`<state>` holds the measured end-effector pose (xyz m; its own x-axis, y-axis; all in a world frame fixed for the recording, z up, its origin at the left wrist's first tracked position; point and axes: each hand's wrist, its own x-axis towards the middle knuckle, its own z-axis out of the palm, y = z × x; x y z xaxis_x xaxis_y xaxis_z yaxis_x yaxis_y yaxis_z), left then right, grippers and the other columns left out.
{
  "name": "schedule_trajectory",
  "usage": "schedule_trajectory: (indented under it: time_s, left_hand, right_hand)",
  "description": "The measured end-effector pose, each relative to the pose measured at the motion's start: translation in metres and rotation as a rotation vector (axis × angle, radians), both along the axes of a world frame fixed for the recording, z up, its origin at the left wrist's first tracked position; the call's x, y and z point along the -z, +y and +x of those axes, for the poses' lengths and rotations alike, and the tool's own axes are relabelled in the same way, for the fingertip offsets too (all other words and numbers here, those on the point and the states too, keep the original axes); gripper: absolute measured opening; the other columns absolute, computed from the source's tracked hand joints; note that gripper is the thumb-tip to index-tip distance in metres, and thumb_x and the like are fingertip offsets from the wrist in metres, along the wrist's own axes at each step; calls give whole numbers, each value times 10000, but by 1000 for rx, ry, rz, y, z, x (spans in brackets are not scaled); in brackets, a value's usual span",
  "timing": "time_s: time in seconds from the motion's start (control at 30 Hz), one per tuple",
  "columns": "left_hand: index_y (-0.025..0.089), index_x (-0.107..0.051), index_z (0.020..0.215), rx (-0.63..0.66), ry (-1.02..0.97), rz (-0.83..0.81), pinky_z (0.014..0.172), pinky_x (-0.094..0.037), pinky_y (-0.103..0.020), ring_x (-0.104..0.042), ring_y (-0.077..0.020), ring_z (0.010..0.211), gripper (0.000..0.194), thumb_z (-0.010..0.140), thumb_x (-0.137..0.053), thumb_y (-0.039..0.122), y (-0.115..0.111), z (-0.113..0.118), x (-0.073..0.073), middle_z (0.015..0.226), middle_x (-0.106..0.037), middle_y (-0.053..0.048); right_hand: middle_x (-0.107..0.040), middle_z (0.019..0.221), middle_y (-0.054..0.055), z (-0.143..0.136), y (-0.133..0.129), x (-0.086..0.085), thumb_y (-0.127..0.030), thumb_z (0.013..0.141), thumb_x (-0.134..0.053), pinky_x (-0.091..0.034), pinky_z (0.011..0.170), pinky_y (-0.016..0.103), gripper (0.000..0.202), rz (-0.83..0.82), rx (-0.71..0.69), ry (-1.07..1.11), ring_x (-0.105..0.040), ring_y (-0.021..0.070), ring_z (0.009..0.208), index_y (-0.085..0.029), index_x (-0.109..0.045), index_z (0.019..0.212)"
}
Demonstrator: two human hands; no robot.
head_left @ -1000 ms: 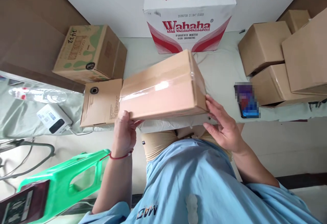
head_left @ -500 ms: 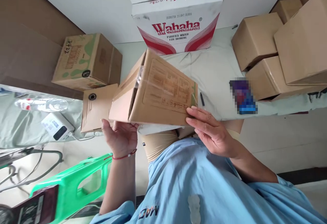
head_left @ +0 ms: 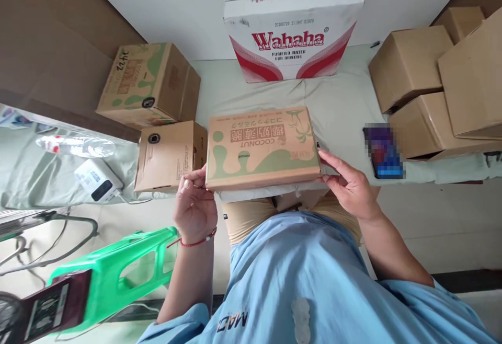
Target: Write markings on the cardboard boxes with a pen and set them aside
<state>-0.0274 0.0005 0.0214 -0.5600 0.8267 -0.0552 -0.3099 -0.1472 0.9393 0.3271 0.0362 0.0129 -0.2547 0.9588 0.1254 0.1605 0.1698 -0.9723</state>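
A brown coconut box (head_left: 262, 150) with green print lies level at the table's front edge, its printed face up. At its left front corner, my left hand (head_left: 196, 205) grips it with bent fingers. My right hand (head_left: 349, 184) holds the right end, thumb and fingers at the corner. Left of it stand a smaller brown box (head_left: 168, 156) and a green-printed box (head_left: 147, 85) marked with handwriting. Whether the coconut box rests on the cloth or is slightly raised is hard to tell.
A white and red Wahaha box (head_left: 294, 35) stands at the back. Several brown boxes (head_left: 411, 67) are stacked at right, near a blurred phone (head_left: 383, 150). A bottle (head_left: 76, 146) and white device (head_left: 98, 179) lie left. A green stool (head_left: 125, 271) stands below.
The coconut box has turned from a tilted pose with its side showing to level, printed face up. My right hand has shifted to its right end, my left to its left front corner.
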Motion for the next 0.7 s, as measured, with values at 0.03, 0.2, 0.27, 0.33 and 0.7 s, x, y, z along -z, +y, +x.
schedule_trajectory:
  time_s: [0.03,0.2,0.27,0.33,0.7]
  left_hand:
    - [234,-836,976,7,2,3,815,-581,-240,-712,-149,882,288,875,-850,503,0,0,4,1009,-808,-24]
    - [262,-816,1024,6,-26,-98,820,-562,-287,-748,-199,965,341,917,-802,585,-2,7,26,1014,-816,-29]
    - [267,-811,989,21,-58,-135,877,-578,-320,-763,-225,1034,389,941,-762,650,-5,10,28,1038,-829,-47]
    - [255,-816,955,35,-90,-131,905,-593,-330,-764,-226,1022,461,946,-734,709,-8,11,25,1028,-830,-65]
    - [237,-886,1047,6,50,15,846,-611,-313,-762,-214,937,578,935,-702,773,-4,9,-17,1001,-844,-71]
  right_hand:
    - [-683,1639,-13,0,1,4,-260,1077,-664,-749,1016,383,546,-39,10,-11,-695,271,1488,-398,-666,1605]
    - [-815,1440,62,-2,1,19,-451,1052,-724,-715,1077,438,489,-121,18,-112,-788,299,1347,-295,-748,1515]
    - [-814,1444,68,-1,0,21,-464,1057,-706,-668,1157,462,480,-96,5,-137,-797,302,1330,-284,-759,1499]
    - [-813,1446,72,3,-1,20,-468,1053,-720,-636,1201,482,491,-76,10,-158,-795,309,1332,-284,-754,1506]
    - [-728,1587,31,14,-5,-22,-433,1068,-737,-514,1328,534,527,72,46,-49,-679,322,1500,-365,-684,1588]
